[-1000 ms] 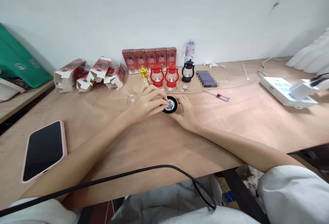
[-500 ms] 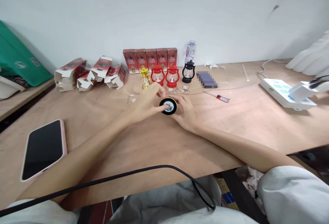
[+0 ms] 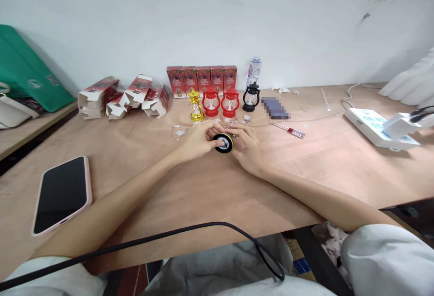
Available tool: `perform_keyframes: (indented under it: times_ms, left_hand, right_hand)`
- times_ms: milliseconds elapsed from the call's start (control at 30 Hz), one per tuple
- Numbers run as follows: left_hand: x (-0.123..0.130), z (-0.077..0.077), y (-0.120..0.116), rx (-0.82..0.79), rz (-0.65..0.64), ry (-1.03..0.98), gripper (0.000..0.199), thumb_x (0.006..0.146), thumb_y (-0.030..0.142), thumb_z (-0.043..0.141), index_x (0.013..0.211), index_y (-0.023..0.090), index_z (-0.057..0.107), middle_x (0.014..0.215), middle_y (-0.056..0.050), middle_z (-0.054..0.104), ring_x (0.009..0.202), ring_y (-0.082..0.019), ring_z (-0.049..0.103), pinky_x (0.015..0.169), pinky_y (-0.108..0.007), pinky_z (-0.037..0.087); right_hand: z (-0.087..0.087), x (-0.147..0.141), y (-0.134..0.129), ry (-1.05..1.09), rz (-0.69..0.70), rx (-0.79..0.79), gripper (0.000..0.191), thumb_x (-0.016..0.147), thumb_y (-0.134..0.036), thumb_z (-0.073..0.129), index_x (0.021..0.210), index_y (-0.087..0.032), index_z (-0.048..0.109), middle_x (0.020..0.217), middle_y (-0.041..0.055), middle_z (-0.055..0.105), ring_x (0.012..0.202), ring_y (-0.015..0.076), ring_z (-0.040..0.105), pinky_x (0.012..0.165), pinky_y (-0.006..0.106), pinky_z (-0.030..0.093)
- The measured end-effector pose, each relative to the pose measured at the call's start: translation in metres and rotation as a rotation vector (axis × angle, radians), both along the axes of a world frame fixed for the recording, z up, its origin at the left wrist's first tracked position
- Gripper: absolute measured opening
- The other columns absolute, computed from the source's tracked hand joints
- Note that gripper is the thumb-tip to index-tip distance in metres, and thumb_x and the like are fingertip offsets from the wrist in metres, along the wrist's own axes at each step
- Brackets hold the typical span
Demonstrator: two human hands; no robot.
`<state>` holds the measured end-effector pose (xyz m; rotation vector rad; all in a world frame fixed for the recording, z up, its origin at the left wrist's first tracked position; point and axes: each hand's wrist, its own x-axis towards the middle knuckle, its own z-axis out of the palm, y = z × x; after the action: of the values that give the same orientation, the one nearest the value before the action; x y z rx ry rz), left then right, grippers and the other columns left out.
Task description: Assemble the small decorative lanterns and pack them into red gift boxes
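Observation:
A small gold-edged lantern [image 3: 223,149] is held on its side, its round black base with a pale centre facing me. My left hand [image 3: 200,142] is closed around its left side, the thumb pressed on the base's centre. From the other side my right hand [image 3: 249,150] grips the lantern's body, which is mostly hidden behind the fingers. Just beyond the hands stand a gold lantern [image 3: 196,106], two red lanterns [image 3: 211,102] and a black lantern [image 3: 251,97]. Bent wire handles [image 3: 176,133] with white tags lie left of my left hand.
Red boxes [image 3: 202,81] line the wall, with opened boxes [image 3: 137,91] to their left. A screwdriver [image 3: 292,131], a bottle [image 3: 253,70] and a power strip [image 3: 369,128] are toward the right. A phone [image 3: 63,194] lies at left; a black cable [image 3: 152,238] crosses the front.
My left hand has drawn in closer around the lantern's base, with its fingers lower and tucked behind. The lantern has tilted slightly. The view has shifted a little.

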<state>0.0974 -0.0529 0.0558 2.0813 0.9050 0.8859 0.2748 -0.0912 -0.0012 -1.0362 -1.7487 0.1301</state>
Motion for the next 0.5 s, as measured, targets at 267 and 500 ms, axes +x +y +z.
perform_keyframes:
  times_ms: [267,500]
  left_hand:
    - [0.001,-0.006,-0.002,0.112,0.011,-0.090,0.028,0.070,0.034,0.073,0.090,0.017,0.066,0.085,-0.003,0.064,0.072,-0.013,0.058,0.066,-0.028,0.050]
    - [-0.013,-0.010,0.011,0.202,0.084,-0.115,0.031,0.082,0.045,0.060,0.097,0.018,0.063,0.087,-0.005,0.066,0.074,-0.013,0.059,0.065,-0.026,0.047]
  right_hand:
    - [0.004,-0.001,-0.005,0.051,0.068,-0.015,0.031,0.085,-0.027,0.061,0.116,-0.028,0.057,0.119,0.0060,0.065,0.116,0.0242,0.057,0.099,0.047,0.047]
    - [0.004,-0.001,-0.005,0.042,0.056,-0.003,0.036,0.082,-0.027,0.066,0.116,-0.025,0.055,0.115,0.0076,0.065,0.108,0.0235,0.059,0.092,0.043,0.050]
